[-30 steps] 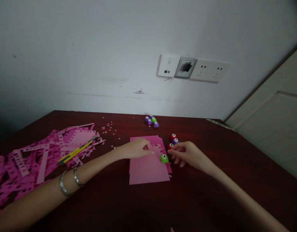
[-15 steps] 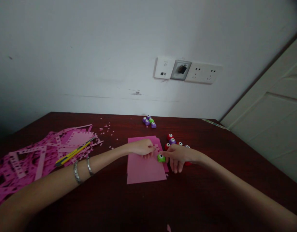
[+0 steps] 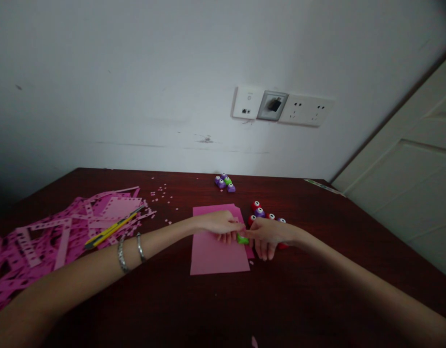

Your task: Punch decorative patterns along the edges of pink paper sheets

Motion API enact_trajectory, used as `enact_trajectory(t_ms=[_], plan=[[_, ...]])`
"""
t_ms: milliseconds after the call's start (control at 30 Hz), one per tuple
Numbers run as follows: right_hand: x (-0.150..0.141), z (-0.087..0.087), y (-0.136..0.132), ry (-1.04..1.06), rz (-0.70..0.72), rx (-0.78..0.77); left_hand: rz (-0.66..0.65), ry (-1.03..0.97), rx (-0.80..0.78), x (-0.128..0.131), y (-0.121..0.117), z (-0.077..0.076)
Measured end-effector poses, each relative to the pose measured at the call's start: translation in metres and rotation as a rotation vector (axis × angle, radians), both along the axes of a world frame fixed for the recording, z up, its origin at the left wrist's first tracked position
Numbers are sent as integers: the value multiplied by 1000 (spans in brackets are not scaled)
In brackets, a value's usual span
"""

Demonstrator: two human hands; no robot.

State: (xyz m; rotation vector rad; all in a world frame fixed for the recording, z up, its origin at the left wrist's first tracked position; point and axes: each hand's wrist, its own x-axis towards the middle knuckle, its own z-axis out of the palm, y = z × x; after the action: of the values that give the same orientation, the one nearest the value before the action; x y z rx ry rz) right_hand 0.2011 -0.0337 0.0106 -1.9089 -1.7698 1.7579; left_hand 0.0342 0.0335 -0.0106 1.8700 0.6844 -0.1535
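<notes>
A small green craft punch (image 3: pixel 242 239) rests over the right edge of pink paper sheets (image 3: pixel 217 258), its top covered by fingertips. My left hand (image 3: pixel 219 223) reaches across the paper, thumb and forefinger pinched together at the top of the punch. Whatever sits between those fingertips is too small to make out. From the right, my right hand (image 3: pixel 268 234) grips the punch with its thumb and forefinger, the other fingers curled down. Just behind that hand stand red and purple punches (image 3: pixel 259 211) with white eye-like tops, some partly hidden.
A heap of punched pink paper strips (image 3: pixel 63 232) covers the left of the dark wooden table (image 3: pixel 146 304). On it lies a yellow utility knife (image 3: pixel 112 231). Several purple and green punches (image 3: pixel 225 182) stand near the wall, which carries sockets (image 3: pixel 306 110). Pink paper bits (image 3: pixel 161 195) are scattered about.
My left hand has moved right, from over the paper to the green punch, and its fingertips now meet my right hand's and cover the punch top. My right hand has hardly moved.
</notes>
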Motion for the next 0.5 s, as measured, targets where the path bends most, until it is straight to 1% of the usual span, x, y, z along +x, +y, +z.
enact_trajectory(t_ms=[100,300,500], plan=[[2,-2,1,11,10,-31,-15,-21,-48,2,2,-3],[7,-9,4,46,-25,-63,-80,-2,-92,1,9,-4],[12,-11,7,159,-8,-210,-61,75,-74,5,12,-3]])
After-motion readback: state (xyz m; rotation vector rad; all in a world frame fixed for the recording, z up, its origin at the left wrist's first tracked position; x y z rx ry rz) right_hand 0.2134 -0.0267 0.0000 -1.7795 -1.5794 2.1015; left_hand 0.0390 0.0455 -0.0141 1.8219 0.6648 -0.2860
